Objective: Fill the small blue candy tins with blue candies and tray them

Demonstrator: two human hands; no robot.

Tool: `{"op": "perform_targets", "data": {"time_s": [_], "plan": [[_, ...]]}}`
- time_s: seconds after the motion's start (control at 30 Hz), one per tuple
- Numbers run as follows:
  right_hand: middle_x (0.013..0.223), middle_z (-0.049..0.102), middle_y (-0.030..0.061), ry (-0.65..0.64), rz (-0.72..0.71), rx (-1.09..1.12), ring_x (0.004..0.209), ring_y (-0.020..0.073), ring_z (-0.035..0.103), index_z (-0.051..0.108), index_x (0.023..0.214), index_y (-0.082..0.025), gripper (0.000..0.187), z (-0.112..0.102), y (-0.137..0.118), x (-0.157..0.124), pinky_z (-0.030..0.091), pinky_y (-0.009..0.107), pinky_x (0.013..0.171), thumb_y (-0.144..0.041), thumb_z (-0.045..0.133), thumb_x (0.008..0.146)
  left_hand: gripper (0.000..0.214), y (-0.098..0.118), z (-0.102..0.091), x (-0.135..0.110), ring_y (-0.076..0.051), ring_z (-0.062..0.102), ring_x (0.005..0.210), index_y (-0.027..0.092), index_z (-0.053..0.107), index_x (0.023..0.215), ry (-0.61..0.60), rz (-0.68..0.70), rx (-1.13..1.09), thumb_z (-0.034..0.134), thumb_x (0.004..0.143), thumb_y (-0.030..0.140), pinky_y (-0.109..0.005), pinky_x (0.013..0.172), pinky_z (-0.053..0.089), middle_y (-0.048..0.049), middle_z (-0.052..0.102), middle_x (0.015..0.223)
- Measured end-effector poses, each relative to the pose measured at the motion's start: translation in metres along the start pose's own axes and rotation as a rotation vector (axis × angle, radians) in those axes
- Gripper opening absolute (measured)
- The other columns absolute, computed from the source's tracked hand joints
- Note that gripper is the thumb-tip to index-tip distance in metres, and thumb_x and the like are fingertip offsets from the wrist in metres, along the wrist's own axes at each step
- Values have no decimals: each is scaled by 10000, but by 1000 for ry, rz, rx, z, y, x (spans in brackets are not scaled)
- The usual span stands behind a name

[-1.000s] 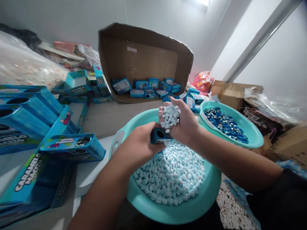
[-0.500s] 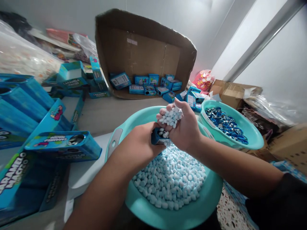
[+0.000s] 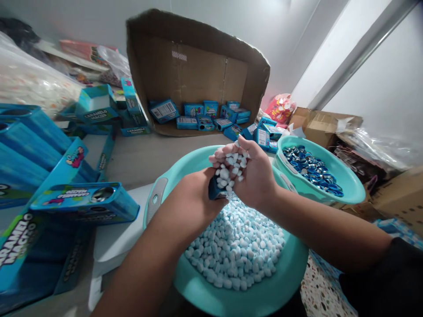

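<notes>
My left hand (image 3: 190, 198) is closed round a small blue candy box (image 3: 213, 192), held over a big teal basin (image 3: 201, 290) full of small white and pale blue candies (image 3: 238, 246). My right hand (image 3: 253, 176) is cupped just above the box with a handful of the same candies (image 3: 229, 167) in it. Candies are spilling from the palm onto the top of the box. Both hands touch over the basin's far half.
A second teal basin (image 3: 350, 196) with shiny blue round pieces stands to the right. An open cardboard carton (image 3: 198, 57) with small blue boxes lies behind. Blue display boxes (image 3: 86, 202) are stacked at the left. Cardboard boxes and plastic bags sit at the right.
My right hand has tipped further over the box, and the candies have slid from the palm down onto the box's opening. The view has shifted slightly.
</notes>
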State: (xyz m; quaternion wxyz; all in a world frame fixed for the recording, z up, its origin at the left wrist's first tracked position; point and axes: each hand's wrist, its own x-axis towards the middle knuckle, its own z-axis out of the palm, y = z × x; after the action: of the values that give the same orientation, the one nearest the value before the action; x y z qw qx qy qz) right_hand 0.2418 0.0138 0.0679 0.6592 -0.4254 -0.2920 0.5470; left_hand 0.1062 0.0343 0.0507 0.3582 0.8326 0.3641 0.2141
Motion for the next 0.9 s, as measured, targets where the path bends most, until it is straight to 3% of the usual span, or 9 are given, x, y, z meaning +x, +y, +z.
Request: {"op": "perform_targets", "data": {"time_s": [0.23, 0.4, 0.5, 0.63, 0.77, 0.9], "plan": [[836, 734, 70, -125, -33, -7, 985, 236, 687, 707, 729, -189, 217, -3, 2, 0, 506, 418, 987, -336, 548, 729, 299, -2, 1, -3, -266, 669, 882, 243, 665, 1053, 32, 5, -27, 664, 754, 238, -373, 751, 507, -46, 736, 969], [873, 748, 59, -147, -58, 14, 919, 221, 705, 730, 818, -185, 212, -4, 3, 0, 500, 413, 994, -301, 585, 716, 288, -2, 1, -3, -258, 676, 893, 245, 680, 1029, 46, -5, -84, 674, 741, 232, -389, 822, 533, -38, 741, 968], [874, 753, 57, -166, -58, 11, 942, 218, 702, 732, 791, -190, 245, -4, 2, 1, 492, 405, 1007, -377, 574, 779, 276, -1, 1, -3, -248, 683, 861, 254, 691, 1013, 47, -16, -89, 673, 738, 227, -379, 804, 535, -23, 734, 918], [887, 764, 70, -203, -22, -22, 979, 236, 703, 744, 808, -195, 456, -2, -2, 0, 473, 432, 1031, -604, 546, 854, 242, 1, 0, -2, -242, 690, 821, 248, 693, 969, 58, -32, -76, 671, 731, 215, -365, 743, 530, -16, 737, 892], [947, 761, 121, -270, 24, -151, 1060, 285, 674, 756, 841, -177, 711, -3, -5, -5, 472, 471, 1015, -821, 457, 827, 215, 3, -1, -1, -265, 704, 838, 246, 693, 956, 43, -60, -48, 668, 742, 242, -371, 706, 524, -27, 756, 916], [979, 750, 127, -348, 90, -249, 1095, 318, 648, 766, 955, -163, 795, -6, -5, -10, 478, 507, 995, -871, 437, 806, 285, 3, -3, -2, -264, 715, 897, 244, 675, 1042, 50, -105, -92, 670, 757, 256, -370, 765, 539, -30, 765, 967]]}}
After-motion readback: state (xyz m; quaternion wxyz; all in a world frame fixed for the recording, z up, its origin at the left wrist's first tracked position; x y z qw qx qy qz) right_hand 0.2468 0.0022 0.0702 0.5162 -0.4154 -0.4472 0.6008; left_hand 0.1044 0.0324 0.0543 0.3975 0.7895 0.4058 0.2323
